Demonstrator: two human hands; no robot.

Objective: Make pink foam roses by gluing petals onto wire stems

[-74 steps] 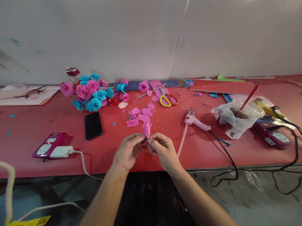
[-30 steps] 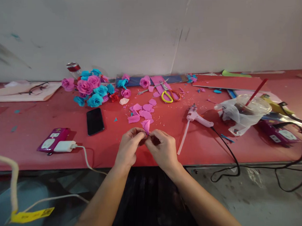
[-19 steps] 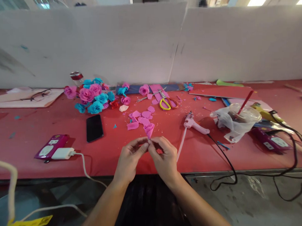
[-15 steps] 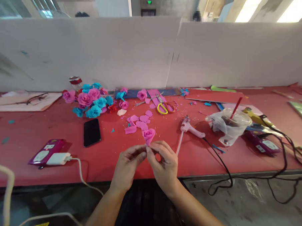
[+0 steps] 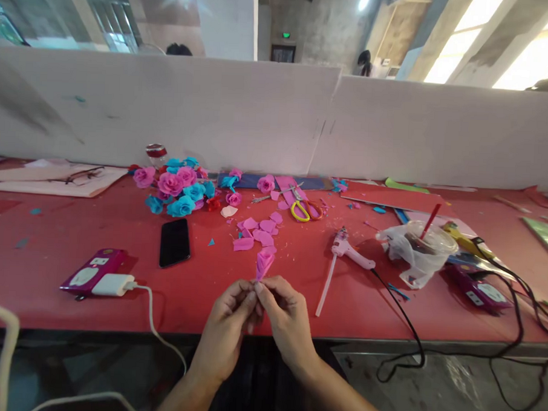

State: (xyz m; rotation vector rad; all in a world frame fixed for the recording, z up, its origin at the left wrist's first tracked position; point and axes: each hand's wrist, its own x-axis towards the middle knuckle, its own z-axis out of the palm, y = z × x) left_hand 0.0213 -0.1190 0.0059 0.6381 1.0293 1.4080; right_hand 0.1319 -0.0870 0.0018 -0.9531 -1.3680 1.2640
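Observation:
Between my two hands a pink paper flower points up and away from me, its base pinched in fingertips. My left hand is closed at the lower end of the flower, thumb against the fingers. Beside it, my right hand grips the same base with thumb and forefinger. The fingers cover the bottom tip of the flower. Just beyond it lie several loose pink paper petals. To the right rests a pink glue gun with a glue stick in its back end.
Finished blue and pink paper flowers bunch at the back left, near a black phone. Scissors lie behind the petals. A purple power strip is at left; a bagged drink cup and black cables at right.
The flower has turned in my fingers, now showing more of its side than its swirled top. The camera view has tilted upward and shifted slightly left.

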